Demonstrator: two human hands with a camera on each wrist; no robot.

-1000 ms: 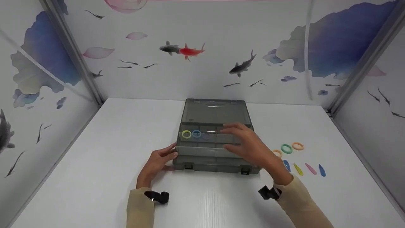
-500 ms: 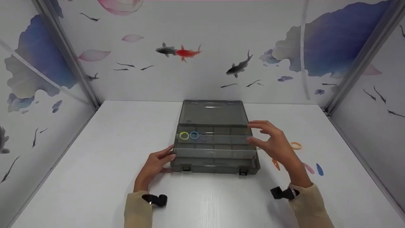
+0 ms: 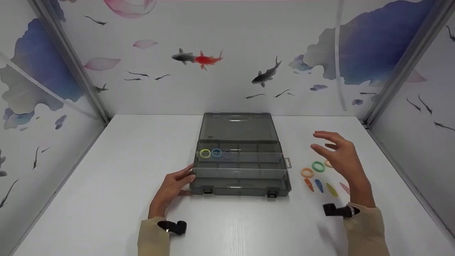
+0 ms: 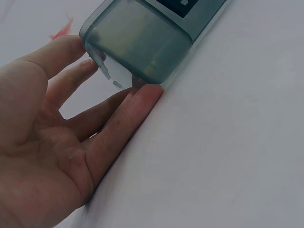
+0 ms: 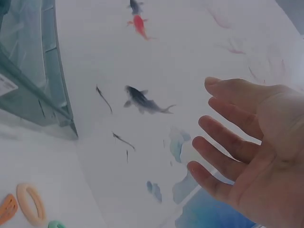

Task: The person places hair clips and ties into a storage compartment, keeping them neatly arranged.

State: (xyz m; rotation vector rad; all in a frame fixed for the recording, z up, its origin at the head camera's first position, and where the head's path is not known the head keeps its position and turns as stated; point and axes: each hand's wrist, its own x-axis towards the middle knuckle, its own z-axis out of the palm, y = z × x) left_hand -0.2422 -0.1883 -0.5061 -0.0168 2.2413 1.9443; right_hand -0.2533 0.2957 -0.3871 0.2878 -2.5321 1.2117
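A translucent grey compartment box (image 3: 241,190) lies with its lid (image 3: 238,127) raised at the back. Inside, a yellow ring (image 3: 205,149) and a blue ring (image 3: 216,149) sit at the left, with a faint purplish shape beside them. My left hand (image 3: 173,185) touches the box's left front corner, its fingers fairly straight, as the left wrist view also shows. Over the small items on the right, my right hand (image 3: 339,154) hovers with parted fingers and holds nothing. Near it lie a green ring (image 3: 318,162) and an orange ring (image 3: 306,169); another orange ring is partly hidden.
Snap hair clips lie in a row in front of the rings: an orange clip (image 3: 309,185), a blue clip (image 3: 319,186), a yellow clip (image 3: 331,190) and a pink clip (image 3: 344,187). A clear handle-like tab (image 3: 289,163) sticks out right of the box. Patterned walls enclose the white table (image 3: 227,227).
My right hand has moved rightward, from above the box to over the rings and clips. The left hand stays at the box corner. The whole view has shifted slightly.
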